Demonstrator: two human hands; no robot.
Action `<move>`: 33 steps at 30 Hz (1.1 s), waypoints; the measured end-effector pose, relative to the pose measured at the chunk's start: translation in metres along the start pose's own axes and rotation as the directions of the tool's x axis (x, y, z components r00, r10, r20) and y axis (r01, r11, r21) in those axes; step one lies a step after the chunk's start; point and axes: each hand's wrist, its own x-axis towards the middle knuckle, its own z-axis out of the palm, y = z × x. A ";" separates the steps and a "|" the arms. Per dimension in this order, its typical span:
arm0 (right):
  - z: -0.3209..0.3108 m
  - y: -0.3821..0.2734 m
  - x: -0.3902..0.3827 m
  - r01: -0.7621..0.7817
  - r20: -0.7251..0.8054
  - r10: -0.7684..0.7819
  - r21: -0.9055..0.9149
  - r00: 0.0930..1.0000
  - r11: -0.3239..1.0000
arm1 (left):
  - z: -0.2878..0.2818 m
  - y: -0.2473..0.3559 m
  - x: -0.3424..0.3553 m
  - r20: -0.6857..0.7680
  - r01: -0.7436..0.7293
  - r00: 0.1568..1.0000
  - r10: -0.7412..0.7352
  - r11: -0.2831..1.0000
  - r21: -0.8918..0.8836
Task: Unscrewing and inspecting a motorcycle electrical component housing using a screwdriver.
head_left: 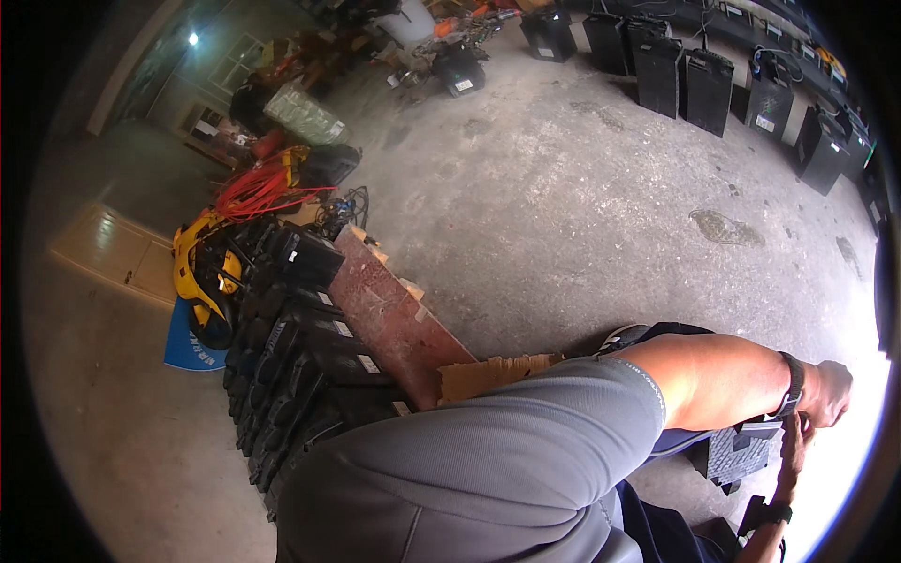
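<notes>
My left arm, in a grey short sleeve with a black wristband, reaches across to the right side of the view. At its end my left hand [828,394] is curled closed in front of the bright glare, and whatever it grips is hidden. Just below it my right hand [795,443] points upward with its fingers drawn together close to the left wrist; anything in them cannot be made out. Beside both hands sits a dark box with a grey ribbed top [736,457], a small flat grey piece [758,429] at its upper edge.
Black box-shaped units [319,352] stand in a row at the left, next to a reddish board [385,314] and torn cardboard [488,377]. Behind them lie a yellow machine [199,267] and red cable [261,192]. More black units [709,92] line the far right of the concrete floor [535,197].
</notes>
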 end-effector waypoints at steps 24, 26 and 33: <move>0.004 -0.005 -0.004 -0.019 0.007 0.019 -0.005 1.000 1.000 | -0.002 0.003 -0.005 -0.008 -0.002 1.000 0.002 1.000 -0.008; 0.004 -0.006 -0.004 -0.023 0.007 0.023 -0.002 1.000 1.000 | -0.001 0.004 -0.005 -0.020 -0.008 1.000 0.007 1.000 -0.006; 0.006 0.001 -0.006 -0.019 -0.031 0.019 -0.003 0.999 1.000 | 0.003 0.005 -0.006 -0.033 -0.020 0.999 0.020 1.000 0.005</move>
